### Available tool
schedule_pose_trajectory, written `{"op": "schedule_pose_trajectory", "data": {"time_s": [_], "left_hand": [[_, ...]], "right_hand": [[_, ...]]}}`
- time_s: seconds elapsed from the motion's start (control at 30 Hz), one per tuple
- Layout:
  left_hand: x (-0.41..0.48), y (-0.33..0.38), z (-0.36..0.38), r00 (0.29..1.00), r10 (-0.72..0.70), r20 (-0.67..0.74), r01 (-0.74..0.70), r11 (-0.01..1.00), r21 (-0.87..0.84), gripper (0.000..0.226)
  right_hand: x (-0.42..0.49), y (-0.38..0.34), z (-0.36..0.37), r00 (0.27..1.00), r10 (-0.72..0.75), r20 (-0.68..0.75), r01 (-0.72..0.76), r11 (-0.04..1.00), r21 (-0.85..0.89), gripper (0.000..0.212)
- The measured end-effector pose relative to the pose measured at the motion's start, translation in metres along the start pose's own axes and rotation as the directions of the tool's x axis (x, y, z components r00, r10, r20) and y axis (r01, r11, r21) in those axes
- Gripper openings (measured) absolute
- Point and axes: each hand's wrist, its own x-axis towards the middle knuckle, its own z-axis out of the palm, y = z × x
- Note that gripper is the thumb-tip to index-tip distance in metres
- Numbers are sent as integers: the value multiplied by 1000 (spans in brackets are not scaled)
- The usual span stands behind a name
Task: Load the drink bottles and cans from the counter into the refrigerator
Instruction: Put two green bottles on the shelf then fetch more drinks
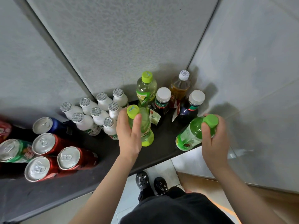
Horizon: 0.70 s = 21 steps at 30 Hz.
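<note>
My left hand (129,135) grips a pale green bottle with a lime cap (146,126) by its neck, its base on the dark counter (165,143). My right hand (213,139) holds a darker green bottle (189,136) just below its green cap, tilted at the counter's right edge. Behind them stand another lime-capped bottle (146,89), an amber tea bottle (179,88) and two dark white-capped bottles (161,102) (192,105). Several small white foil-topped bottles (97,113) cluster to the left. Several cans (53,152), red, blue and green, stand at the far left.
Grey tiled walls (129,46) close in behind the counter. On the right rises a pale grey panel (258,94), perhaps the refrigerator's side. Below the counter edge I see white floor tiles (161,168), wooden flooring (202,188) and my black shoes (150,183).
</note>
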Motion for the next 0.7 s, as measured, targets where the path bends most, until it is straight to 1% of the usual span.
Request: {"op": "schedule_pose_trajectory", "data": {"time_s": [0.07, 0.17, 0.23, 0.4, 0.47, 0.57, 0.63, 0.7], "left_hand": [[-8, 7, -6, 999, -42, 0, 42, 997, -69, 15], [-21, 16, -17, 996, -86, 0, 86, 988, -131, 29], [-31, 22, -25, 993, -119, -17, 115, 981, -158, 30], [-64, 32, -53, 969, -219, -116, 193, 959, -206, 30], [-83, 33, -63, 945, -274, -180, 232, 947, -224, 28], [-117, 34, -75, 888, -355, -291, 286, 924, -253, 21], [-145, 35, -82, 850, -384, -361, 305, 917, -258, 21], [-177, 36, -87, 807, -402, -432, 321, 913, -251, 21]], "right_hand": [[-7, -9, 1, 1000, 0, 14, -1, 999, 45, 36], [-17, -27, 6, 996, -29, 82, 18, 990, 138, 22], [-21, -36, 9, 989, -56, 135, 30, 982, 188, 15], [-28, -50, 16, 955, -133, 263, 71, 970, 231, 17], [-32, -51, 16, 931, -165, 326, 81, 963, 256, 18], [-43, -53, 19, 895, -196, 401, 79, 954, 291, 18], [-55, -55, 21, 857, -231, 460, 81, 943, 322, 13], [-69, -59, 24, 810, -279, 516, 90, 929, 360, 13]]}}
